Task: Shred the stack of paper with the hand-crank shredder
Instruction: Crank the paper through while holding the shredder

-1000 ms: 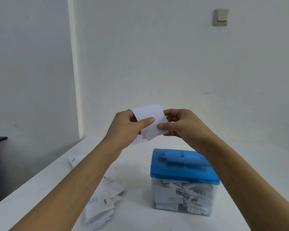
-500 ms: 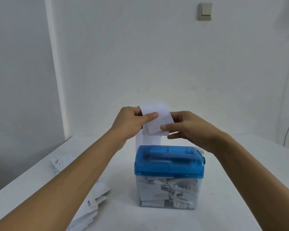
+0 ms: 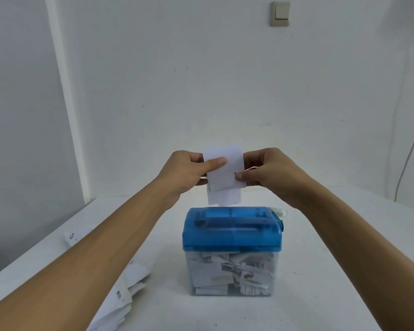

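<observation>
Pinched the folded paper (image 3: 225, 174) by its side edges in the fingers (image 3: 250, 156) of left hand (image 3: 185, 174) and right hand (image 3: 274, 170); held it upright, long axis vertical, lower edge just above the shredder (image 3: 232, 231) lid.

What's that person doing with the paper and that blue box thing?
A person pinches a piece of white paper with the left hand and right hand, upright just over the blue-topped hand-crank shredder. It does not look fed in yet. The clear bin below is packed with shreds, and a stack of paper waits on the table at the left.
</observation>
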`<state>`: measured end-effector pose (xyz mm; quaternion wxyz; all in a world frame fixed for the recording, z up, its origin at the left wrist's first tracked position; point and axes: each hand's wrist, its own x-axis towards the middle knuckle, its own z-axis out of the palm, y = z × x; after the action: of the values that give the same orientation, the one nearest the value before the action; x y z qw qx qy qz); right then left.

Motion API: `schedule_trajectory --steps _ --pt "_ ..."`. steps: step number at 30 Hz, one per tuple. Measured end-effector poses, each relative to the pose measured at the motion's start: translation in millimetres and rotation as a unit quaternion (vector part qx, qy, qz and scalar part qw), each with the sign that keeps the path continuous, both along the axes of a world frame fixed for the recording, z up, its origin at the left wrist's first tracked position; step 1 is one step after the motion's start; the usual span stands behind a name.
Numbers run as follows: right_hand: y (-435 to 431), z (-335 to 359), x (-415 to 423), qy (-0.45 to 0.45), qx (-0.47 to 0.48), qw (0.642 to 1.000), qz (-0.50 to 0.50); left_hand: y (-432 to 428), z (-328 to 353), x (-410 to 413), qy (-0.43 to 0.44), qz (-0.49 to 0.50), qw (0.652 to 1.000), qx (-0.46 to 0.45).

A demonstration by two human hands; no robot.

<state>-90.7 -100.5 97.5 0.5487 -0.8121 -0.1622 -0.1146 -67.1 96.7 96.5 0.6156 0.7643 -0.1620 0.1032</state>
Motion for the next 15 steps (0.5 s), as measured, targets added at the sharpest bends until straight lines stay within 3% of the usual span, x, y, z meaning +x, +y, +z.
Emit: schedule_trajectory --steps 3,7,15 --pt "-1 -2 0 -0.012 0.013 1.0 -0.001 1 -2 -1 0.005 -0.018 1.0 -0.012" --pt "1 -9 2 -0.008 0.027 1.0 -0.012 4 -9 -2 0.011 -0.008 0.997 0.079" --pt "8 -29 2 0.051 0.009 0.999 0.0 17 -26 -3 0.02 0.01 0.988 0.153"
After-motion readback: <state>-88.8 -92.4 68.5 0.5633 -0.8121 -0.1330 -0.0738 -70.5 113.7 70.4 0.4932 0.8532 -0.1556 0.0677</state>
